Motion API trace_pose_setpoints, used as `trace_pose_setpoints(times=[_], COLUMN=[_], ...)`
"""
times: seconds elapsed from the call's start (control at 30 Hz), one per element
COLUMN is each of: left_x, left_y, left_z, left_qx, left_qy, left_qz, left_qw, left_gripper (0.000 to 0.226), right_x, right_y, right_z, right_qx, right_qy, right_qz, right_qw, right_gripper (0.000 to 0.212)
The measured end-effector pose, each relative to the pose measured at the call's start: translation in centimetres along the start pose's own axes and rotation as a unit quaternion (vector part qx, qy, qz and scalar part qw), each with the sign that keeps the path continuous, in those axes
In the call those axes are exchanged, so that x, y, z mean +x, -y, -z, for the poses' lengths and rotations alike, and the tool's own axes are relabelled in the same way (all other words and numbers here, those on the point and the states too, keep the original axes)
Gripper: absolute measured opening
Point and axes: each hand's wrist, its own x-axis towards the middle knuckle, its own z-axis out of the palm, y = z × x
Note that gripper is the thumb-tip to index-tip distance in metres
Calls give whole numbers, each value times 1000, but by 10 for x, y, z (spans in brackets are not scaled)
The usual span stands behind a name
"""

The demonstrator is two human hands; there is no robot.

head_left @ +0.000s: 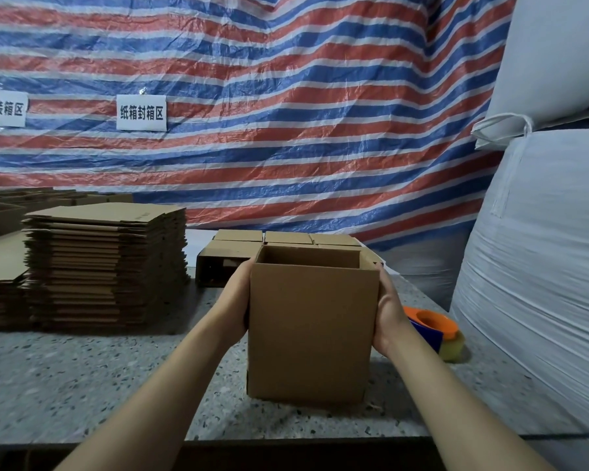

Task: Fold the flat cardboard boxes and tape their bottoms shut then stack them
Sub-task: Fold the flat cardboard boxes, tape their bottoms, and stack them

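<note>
Left hand (240,300) and right hand (388,314) clasp upright box (312,331); opening upward.

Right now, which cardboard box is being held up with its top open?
The box in front, pressed between the left hand and right hand. The folded boxes behind it sit on the table, and the pile of flat boxes is unfolded.

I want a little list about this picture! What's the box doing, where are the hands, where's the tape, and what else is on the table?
box: upright box on the table, top open
left hand: flat against box's left side
right hand: flat against box's right side
tape: orange dispenser, right of box, untouched
flat boxes: stack at left
finished boxes: group behind the box
</note>
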Motion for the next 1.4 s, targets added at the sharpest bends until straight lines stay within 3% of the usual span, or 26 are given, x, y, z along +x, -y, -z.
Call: trace_pose_setpoints(times=[0.27,0.6,0.73,0.83,0.97,1.17,1.3,1.4], left_x=[-4,-1,7,11,6,-3,-3,-6], left_y=[5,8,6,11,16,17,17,16], left_z=[-3,-1,0,3,4,5,3,8], left_qx=[-10,-18,-38,-41,-18,-5,9,2], left_qy=[-38,-41,-92,-98,-61,-28,-40,9], left_qz=[-4,3,33,4,-31,-66,-42,-19], left_qw=[999,999,995,994,998,997,998,1000], left_gripper=[39,9,30,30,13,35,42,60], right_x=[9,1,-4,-5,-6,-1,0,-1], right_y=[-10,-9,-6,-5,-5,-2,1,2], right_z=[1,0,-3,-5,-4,1,0,-1], right_qx=[17,42,39,33,28,-48,-71,-70], right_qy=[-31,-34,-36,-42,-57,-81,-82,-83], right_qz=[14,6,11,10,-5,-75,-94,-92], right_qw=[999,999,999,999,998,993,990,990], right_gripper=[64,65,64,64,62,45,42,43])
